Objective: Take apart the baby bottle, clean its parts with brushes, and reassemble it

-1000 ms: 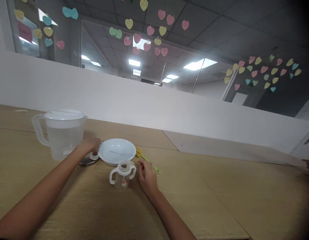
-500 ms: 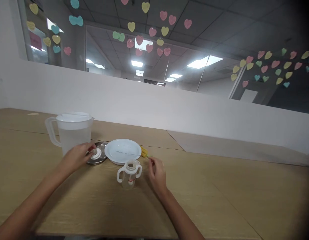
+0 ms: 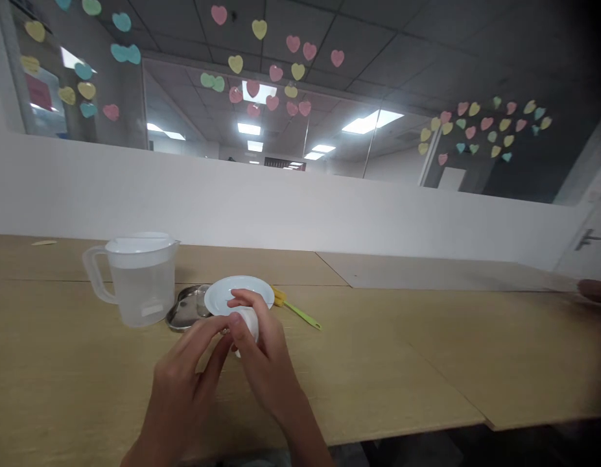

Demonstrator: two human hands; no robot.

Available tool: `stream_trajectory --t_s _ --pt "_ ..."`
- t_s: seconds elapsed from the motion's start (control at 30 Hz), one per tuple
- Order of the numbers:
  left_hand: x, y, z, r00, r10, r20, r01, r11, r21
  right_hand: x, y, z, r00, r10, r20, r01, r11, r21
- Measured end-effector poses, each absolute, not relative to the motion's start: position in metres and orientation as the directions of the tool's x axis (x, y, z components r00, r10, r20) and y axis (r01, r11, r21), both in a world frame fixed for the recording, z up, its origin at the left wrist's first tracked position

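My right hand (image 3: 261, 350) is wrapped round a white ring-shaped bottle cap (image 3: 251, 322), held tilted in front of the bowl. Close against it, my left hand (image 3: 198, 357) has thumb and fingers pinched together at the cap's left side; what lies between the fingertips is hidden. The two-handled clear bottle cannot be made out now; a small white bit shows below the fingers. Just behind my hands is a white bowl (image 3: 217, 299). To its left lies a steel tray (image 3: 183, 311) with a clear round piece (image 3: 201, 303) on it.
A lidded water pitcher (image 3: 142, 282) stands at the left. A brush with a yellow head (image 3: 279, 296) and green handle (image 3: 304, 316) lies right of the bowl. A white wall (image 3: 281, 207) rises behind the table (image 3: 378, 363). A blurred brownish shape (image 3: 594, 290) shows at the right edge.
My left hand has left the tray and moved right; my right hand has let go of the brush handle and moved left. Both now meet at the white cap. The view has shifted right.
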State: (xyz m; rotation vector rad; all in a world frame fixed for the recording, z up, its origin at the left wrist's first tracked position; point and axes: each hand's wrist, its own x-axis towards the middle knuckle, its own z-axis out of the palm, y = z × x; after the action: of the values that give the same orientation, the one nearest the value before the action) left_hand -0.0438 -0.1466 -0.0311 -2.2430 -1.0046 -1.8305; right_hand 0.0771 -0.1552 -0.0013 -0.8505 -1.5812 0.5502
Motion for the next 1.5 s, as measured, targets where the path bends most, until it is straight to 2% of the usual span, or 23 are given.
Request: stream_trajectory --t_s 0.07,0.2,0.37,0.53,0.7,0.87,0.97,1.03,1.13,1.3,1.37,1.43,1.5 --pt "-0.040 -0.148 -0.036 0.048 0.469 0.882 0.497 -0.777 0.386 0.077 -0.153 -0.005 0.028 0.783 0.622 0.214 0.603 -0.769" --pt "-0.035 -0.148 -0.055 0.074 0.641 0.764 0.369 -0.729 0.576 0.084 -0.148 -0.018 0.131 0.736 0.664 0.299 0.610 -0.734" --pt "-0.031 -0.146 -0.068 0.111 0.757 0.644 0.295 -0.644 0.706 0.099 -0.141 -0.025 0.027 0.678 0.735 0.428 0.656 -0.621" --pt "-0.030 -0.147 -0.063 0.130 0.800 0.586 0.265 -0.597 0.757 0.108 -0.130 -0.016 -0.082 0.660 0.746 0.441 0.696 -0.567" --pt "-0.028 -0.149 -0.060 0.126 0.777 0.616 0.238 -0.627 0.742 0.114 -0.130 -0.008 -0.163 0.705 0.690 0.385 0.689 -0.614" --pt "-0.023 -0.150 -0.064 0.125 0.770 0.625 0.234 -0.636 0.736 0.119 -0.126 -0.014 -0.073 0.782 0.619 0.284 0.611 -0.739" --pt "-0.019 -0.147 -0.061 0.139 0.776 0.615 0.241 -0.629 0.739 0.123 -0.119 -0.016 -0.079 0.802 0.592 0.264 0.590 -0.763" --pt "-0.017 -0.139 -0.053 0.176 0.782 0.598 0.253 -0.623 0.740 0.128 -0.112 -0.012 -0.101 0.784 0.612 0.305 0.610 -0.731" --pt "-0.015 -0.112 -0.035 0.220 0.767 0.602 0.255 -0.641 0.724 0.138 -0.101 -0.005 -0.162 0.720 0.674 0.407 0.671 -0.620" --pt "-0.015 -0.056 -0.030 0.254 0.668 0.700 0.310 -0.741 0.595 0.150 -0.079 -0.007 -0.285 0.621 0.730 0.526 0.738 -0.423" --pt "-0.016 -0.045 -0.046 0.257 0.651 0.714 0.287 -0.757 0.587 0.152 -0.070 -0.016 -0.219 0.598 0.771 0.531 0.736 -0.420" --pt "-0.016 -0.040 -0.069 0.269 0.630 0.728 0.280 -0.775 0.567 0.153 -0.061 -0.030 -0.060 0.620 0.782 0.499 0.698 -0.514" --pt "-0.016 -0.038 -0.091 0.301 0.586 0.753 0.344 -0.803 0.487 0.151 -0.054 -0.046 0.077 0.625 0.777 0.419 0.687 -0.594"
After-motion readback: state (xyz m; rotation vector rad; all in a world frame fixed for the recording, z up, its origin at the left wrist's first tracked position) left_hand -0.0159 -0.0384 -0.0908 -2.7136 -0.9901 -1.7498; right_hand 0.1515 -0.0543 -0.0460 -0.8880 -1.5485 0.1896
